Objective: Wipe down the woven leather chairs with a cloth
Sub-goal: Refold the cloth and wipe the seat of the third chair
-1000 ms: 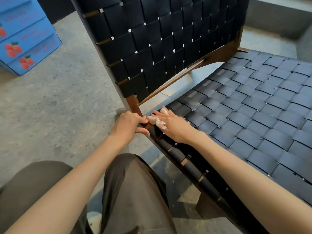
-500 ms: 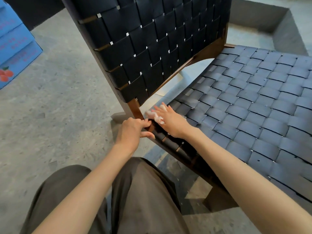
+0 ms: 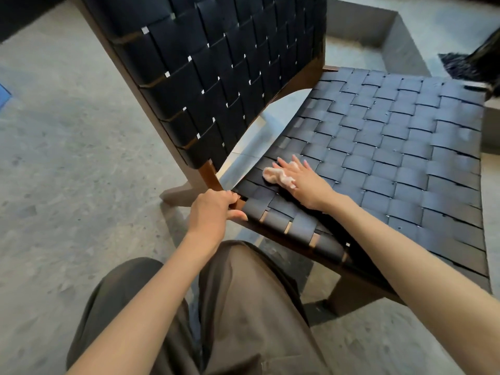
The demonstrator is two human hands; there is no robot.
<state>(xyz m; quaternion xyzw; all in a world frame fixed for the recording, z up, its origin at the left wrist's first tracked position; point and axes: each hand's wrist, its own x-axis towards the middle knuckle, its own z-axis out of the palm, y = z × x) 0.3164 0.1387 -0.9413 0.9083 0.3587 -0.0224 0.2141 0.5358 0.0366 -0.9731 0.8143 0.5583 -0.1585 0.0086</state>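
Head view: right hand (image 3: 305, 182) w/ cloth (image 3: 278, 177) has slid off the frame corner (image 3: 239, 204) onto the seat weave (image 3: 392, 158) just beyond it, fingers straight & spread, pressing the cloth flat. Left hand (image 3: 213, 212) still curls round that corner, steadying. Prob. corner's done, most of seat left. Cloth mostly under palm; left fingertips hidden; seat edge farthest from corner cut off.

Grey speckled floor carrying a woven chair.
The floor (image 3: 67, 163) fills the left half and the lower right of the frame, mottled grey with pale flecks. The chair (image 3: 392, 147) stands on it at centre, one wooden foot (image 3: 184, 193) planted left of centre. A blue sliver (image 3: 4, 94) shows at the left edge. At upper right a low grey kerb (image 3: 400, 41) rises, with a dark fringed thing (image 3: 460, 64), too blurred to name, near it.
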